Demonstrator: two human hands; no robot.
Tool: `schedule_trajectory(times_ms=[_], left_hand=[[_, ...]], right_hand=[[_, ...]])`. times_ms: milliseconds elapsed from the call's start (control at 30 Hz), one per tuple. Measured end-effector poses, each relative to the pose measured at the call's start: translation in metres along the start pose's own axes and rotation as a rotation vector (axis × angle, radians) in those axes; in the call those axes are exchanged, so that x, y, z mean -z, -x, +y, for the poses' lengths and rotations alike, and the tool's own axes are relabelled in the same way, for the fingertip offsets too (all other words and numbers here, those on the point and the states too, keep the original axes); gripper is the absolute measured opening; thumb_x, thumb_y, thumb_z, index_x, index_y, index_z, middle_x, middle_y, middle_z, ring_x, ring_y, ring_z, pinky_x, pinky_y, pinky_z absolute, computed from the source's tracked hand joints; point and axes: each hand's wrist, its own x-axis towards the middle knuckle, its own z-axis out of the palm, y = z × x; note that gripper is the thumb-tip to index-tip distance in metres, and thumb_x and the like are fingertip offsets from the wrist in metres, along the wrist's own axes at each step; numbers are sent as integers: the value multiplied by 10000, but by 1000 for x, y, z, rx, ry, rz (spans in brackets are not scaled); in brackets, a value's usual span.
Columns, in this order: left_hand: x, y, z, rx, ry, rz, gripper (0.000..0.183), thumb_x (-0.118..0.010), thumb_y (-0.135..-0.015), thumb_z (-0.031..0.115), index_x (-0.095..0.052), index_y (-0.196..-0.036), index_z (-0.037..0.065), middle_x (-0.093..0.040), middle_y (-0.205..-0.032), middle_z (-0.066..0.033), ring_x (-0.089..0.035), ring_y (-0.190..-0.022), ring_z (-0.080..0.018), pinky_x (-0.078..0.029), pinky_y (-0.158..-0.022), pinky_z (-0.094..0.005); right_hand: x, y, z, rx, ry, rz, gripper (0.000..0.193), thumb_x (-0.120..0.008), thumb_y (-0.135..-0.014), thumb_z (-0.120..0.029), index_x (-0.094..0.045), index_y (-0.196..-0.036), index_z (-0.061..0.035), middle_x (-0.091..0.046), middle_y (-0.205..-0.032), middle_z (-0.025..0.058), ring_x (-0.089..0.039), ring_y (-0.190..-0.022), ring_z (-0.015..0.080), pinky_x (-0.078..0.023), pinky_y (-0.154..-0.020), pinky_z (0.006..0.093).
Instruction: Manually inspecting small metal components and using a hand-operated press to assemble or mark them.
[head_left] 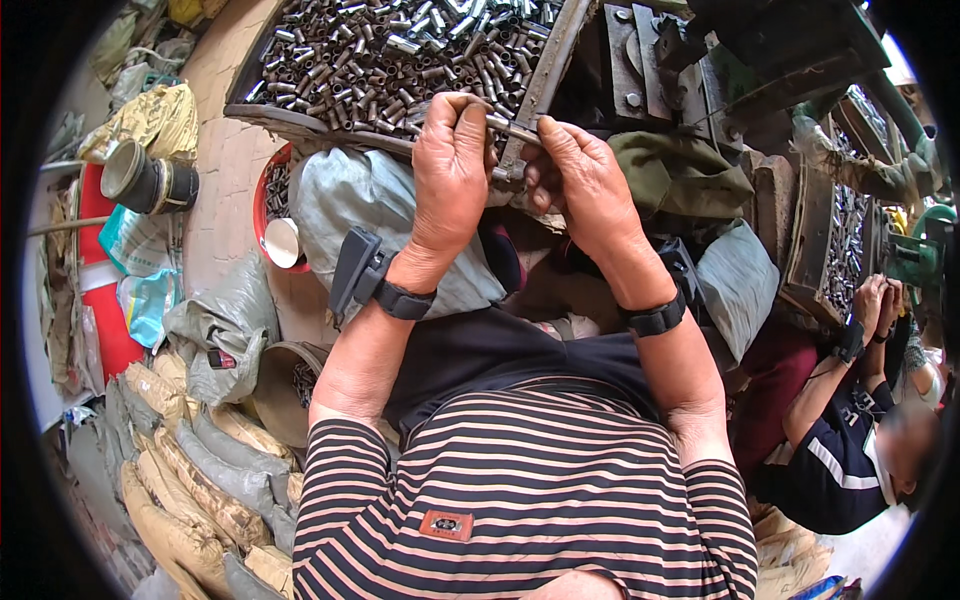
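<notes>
My left hand (450,170) and my right hand (585,185) are raised together in front of a dark tray (545,70) heaped with several small metal tubes (400,55). Both hands pinch the same thin metal rod (512,128), which runs between their fingertips at the tray's near edge. The left fingers curl over its left end; the right thumb and forefinger grip its right end. Each wrist wears a black band, and the left one carries a black clip-on device (352,272).
A grey sack (345,205) lies under the hands. A red bucket (272,215) with a white cup stands left of it. Stuffed sacks (190,490) pile up at lower left. A dark metal machine (740,50) rises behind; another person (850,430) works at right.
</notes>
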Motion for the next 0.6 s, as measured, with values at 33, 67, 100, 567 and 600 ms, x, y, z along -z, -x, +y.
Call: schedule_trajectory(times_ms=[33, 67, 100, 567, 600], left_hand=[[-1, 0, 0, -1, 2, 0, 145, -472, -988, 213, -515, -938, 84, -467, -670, 50, -417, -555, -9, -345, -464, -168], [-2, -1, 0, 90, 171, 22, 135, -473, -988, 211, -514, -940, 91, -461, -667, 56, -407, -550, -3, -333, -459, -163], [-2, -1, 0, 181, 340, 44, 125, -474, -988, 209, -514, -943, 99, -454, -664, 62, -396, -545, 2, -322, -454, -159], [2, 7, 2, 27, 183, -36, 99, -497, -978, 210, -515, -966, 114, -478, -700, 69, -403, -568, 4, -320, -475, -149], [3, 6, 1, -22, 117, -39, 96, -499, -977, 199, -515, -965, 105, -478, -707, 65, -403, -580, 1, -327, -487, -151]], right_hand=[[0, 1, 0, 1, 2, 1, 288, -530, -957, -293, -581, -898, -16, -555, -648, 18, -485, -473, 79, -409, -436, 214], [-1, 2, 0, 5, -14, -19, 287, -529, -957, -296, -581, -909, -18, -557, -651, 19, -487, -474, 81, -410, -436, 217], [-2, 3, 0, 9, -29, -40, 288, -528, -957, -299, -581, -919, -19, -560, -654, 21, -488, -475, 84, -411, -436, 219], [-10, 6, 4, 115, 49, 118, 293, -528, -959, -293, -581, -861, -21, -554, -646, 11, -470, -454, 64, -381, -398, 198], [-11, 7, 2, 96, 21, 107, 294, -530, -958, -295, -580, -861, -21, -555, -650, 13, -469, -453, 65, -387, -401, 200]])
